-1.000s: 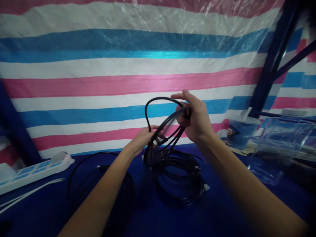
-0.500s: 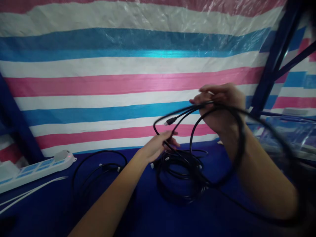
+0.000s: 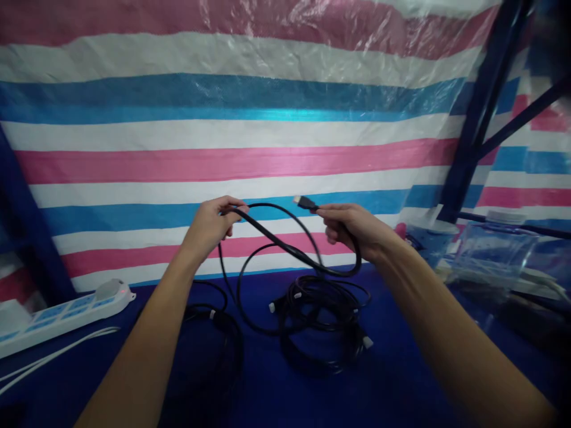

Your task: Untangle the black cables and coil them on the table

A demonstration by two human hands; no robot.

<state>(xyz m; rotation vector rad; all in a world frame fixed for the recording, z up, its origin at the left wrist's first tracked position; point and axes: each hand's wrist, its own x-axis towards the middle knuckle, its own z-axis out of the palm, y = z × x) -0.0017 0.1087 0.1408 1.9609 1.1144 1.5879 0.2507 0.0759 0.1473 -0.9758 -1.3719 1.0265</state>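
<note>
A black HDMI-style cable (image 3: 281, 242) hangs in loose loops between my two hands, above the blue table. My left hand (image 3: 217, 224) is closed, pinching the cable's strands between thumb and fingers. Its black plug (image 3: 306, 203), with a light-coloured tip pointing left, sticks out of my right hand (image 3: 350, 227), which is closed on the cable just behind it. Below, a coiled pile of black cables (image 3: 321, 356) lies on the table, with pale capped plugs showing. Another dark coil (image 3: 238, 342) lies to its left, partly behind my left forearm.
A white power strip (image 3: 66, 312) with a lit red light lies at left, near white cords (image 3: 57, 355). At right stand a blue cup (image 3: 430, 235) and a clear plastic container (image 3: 488, 249). Behind the blue table (image 3: 263, 398) hangs a striped plastic sheet (image 3: 250, 163) between blue metal posts.
My left hand has moved left and up with the cable strands. My right hand has come lower and now grips behind the plug. The large raised loops at right have dropped away.
</note>
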